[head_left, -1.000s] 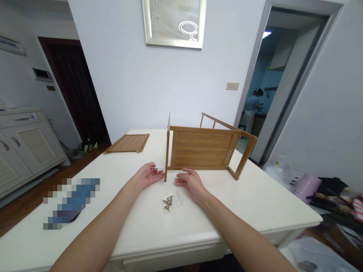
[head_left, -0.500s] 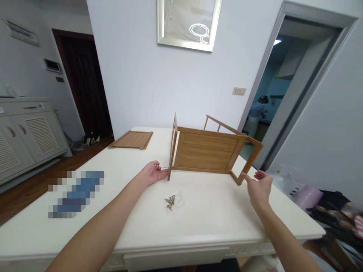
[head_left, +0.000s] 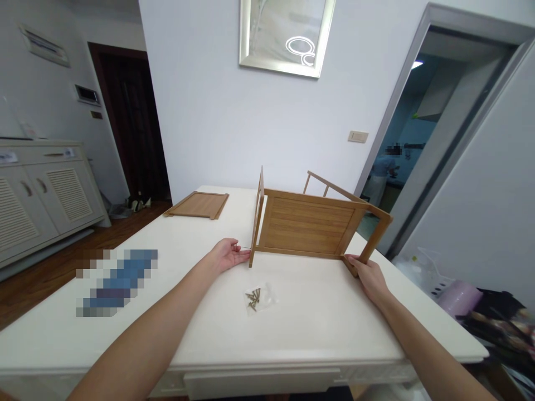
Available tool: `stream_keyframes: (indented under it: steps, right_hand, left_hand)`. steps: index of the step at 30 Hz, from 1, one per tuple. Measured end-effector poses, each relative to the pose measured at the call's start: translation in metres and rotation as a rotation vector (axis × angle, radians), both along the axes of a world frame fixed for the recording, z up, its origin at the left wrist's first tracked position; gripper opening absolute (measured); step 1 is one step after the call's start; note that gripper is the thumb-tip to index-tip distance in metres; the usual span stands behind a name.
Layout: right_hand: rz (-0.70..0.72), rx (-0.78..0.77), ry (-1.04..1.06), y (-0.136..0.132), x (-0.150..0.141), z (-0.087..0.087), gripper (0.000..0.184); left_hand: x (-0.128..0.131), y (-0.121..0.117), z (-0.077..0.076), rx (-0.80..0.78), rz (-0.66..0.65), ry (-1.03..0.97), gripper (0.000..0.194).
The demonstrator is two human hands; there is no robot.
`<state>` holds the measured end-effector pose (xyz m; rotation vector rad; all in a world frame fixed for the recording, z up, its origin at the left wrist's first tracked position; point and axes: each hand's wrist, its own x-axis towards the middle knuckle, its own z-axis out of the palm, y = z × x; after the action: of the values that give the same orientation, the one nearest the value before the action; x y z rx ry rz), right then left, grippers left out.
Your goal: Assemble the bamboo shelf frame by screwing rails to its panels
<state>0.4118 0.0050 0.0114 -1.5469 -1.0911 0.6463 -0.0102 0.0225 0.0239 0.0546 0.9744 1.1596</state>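
A partly built bamboo shelf frame [head_left: 309, 225] stands on its side on the white table [head_left: 313, 328]. My left hand [head_left: 228, 255] lies palm up at the frame's near left leg, fingers curled round a thin metal tool whose tip touches the leg. My right hand [head_left: 368, 274] rests flat against the foot of the frame's right leg, fingers stretched out. A small clear bag of screws [head_left: 254, 297] lies on the table between my arms.
A loose bamboo panel [head_left: 198, 205] lies at the table's far left. A white cabinet [head_left: 37, 195] stands at left. An open doorway [head_left: 401, 167] at right shows a person in another room. Clutter and a lilac object [head_left: 457, 289] sit beyond the table's right edge.
My right hand left the frame's near left corner, swung right and settled on the foot of the right leg. My left hand stayed at the left leg.
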Motion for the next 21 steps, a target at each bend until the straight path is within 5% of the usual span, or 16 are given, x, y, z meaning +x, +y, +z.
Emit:
stream_keyframes:
  steps: [17,21]
  right_hand:
    - [0.006,0.023,-0.077,-0.002,-0.003,-0.002,0.043]
    - [-0.174,0.074,-0.087,-0.018,-0.004,0.0,0.051]
  left_hand:
    - [0.001,0.001,-0.001,0.063,-0.054,0.082,0.014]
    - [0.001,0.001,-0.002,0.063,-0.05,0.079,0.012]
